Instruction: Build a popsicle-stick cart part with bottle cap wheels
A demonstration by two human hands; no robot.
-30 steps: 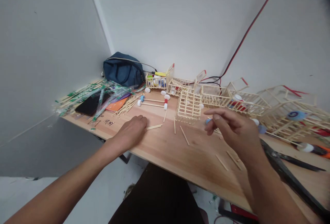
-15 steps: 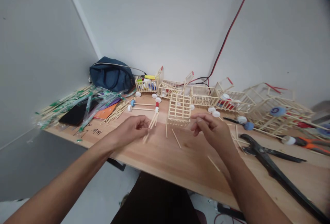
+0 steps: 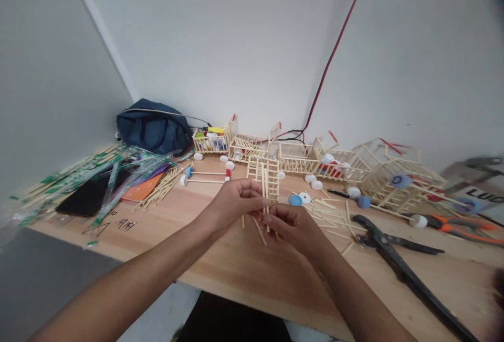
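Note:
Thin wooden sticks (image 3: pixel 265 180) stand nearly upright in the pinch of my left hand (image 3: pixel 240 199), just in front of a small stick-built frame (image 3: pixel 254 166). My right hand (image 3: pixel 290 220) closes its thumb and fingers on the lower ends of the same sticks, so the two hands almost touch. How many sticks are held is hard to make out. Beneath the hands a couple of loose sticks (image 3: pixel 260 231) lie on the wooden table (image 3: pixel 220 268). Right of the frame are a blue bottle cap (image 3: pixel 295 200) and a white cap (image 3: pixel 304 198).
Several stick carts (image 3: pixel 299 158) with cap wheels line the wall. Black pincers (image 3: pixel 394 258) and orange-handled pliers (image 3: pixel 464 226) lie to the right. At left are a blue bag (image 3: pixel 155 126), a phone (image 3: pixel 92 192), packaged sticks (image 3: pixel 74 171) and a capped axle pair (image 3: pixel 207 174).
My left hand has carried its sticks rightward and turned them upright. My right hand has come in from the right and now grips their lower ends. The view has shifted rightward.

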